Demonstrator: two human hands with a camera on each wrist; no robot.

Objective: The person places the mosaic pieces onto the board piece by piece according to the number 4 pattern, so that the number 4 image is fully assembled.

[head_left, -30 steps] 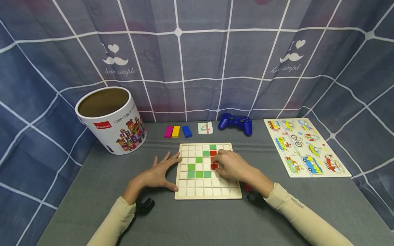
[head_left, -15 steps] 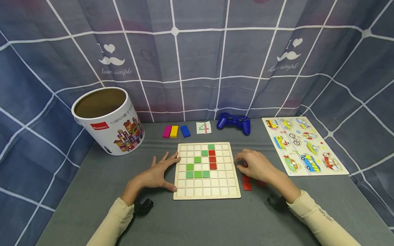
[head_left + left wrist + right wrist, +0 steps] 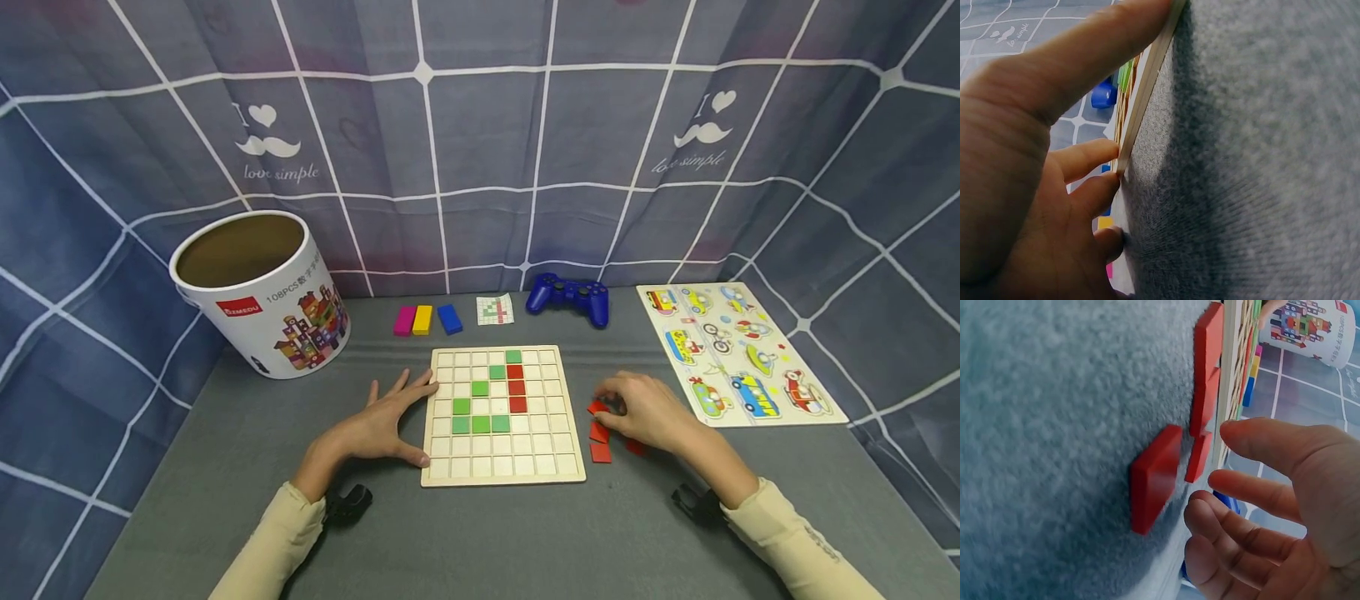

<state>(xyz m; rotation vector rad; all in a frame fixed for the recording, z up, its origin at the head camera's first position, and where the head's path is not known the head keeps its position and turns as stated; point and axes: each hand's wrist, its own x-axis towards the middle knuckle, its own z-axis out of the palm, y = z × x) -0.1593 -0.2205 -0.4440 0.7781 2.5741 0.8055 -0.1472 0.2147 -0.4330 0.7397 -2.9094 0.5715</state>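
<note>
A wooden grid board [image 3: 540, 450] lies in the middle of the grey table. It carries several green tiles [image 3: 480, 424] and a short column of red tiles [image 3: 516, 387]. My left hand [image 3: 408, 417] lies flat with straight fingers against the board's left edge [image 3: 1147, 81]. My right hand [image 3: 611, 402] hovers just right of the board over a few loose red tiles [image 3: 600, 452]. In the right wrist view its fingers [image 3: 1254, 494] are loosely curved beside a red tile [image 3: 1155, 478] and hold nothing.
A white cardboard tub [image 3: 258, 292] stands at the back left. Pink, yellow and blue blocks [image 3: 423, 319], a small pattern card [image 3: 495, 310] and a blue game controller [image 3: 567, 298] lie behind the board. A vehicle puzzle board [image 3: 738, 354] lies at the right.
My right hand has left the board's red column and moved right to the loose red tiles on the table. The left hand has stayed against the board.
</note>
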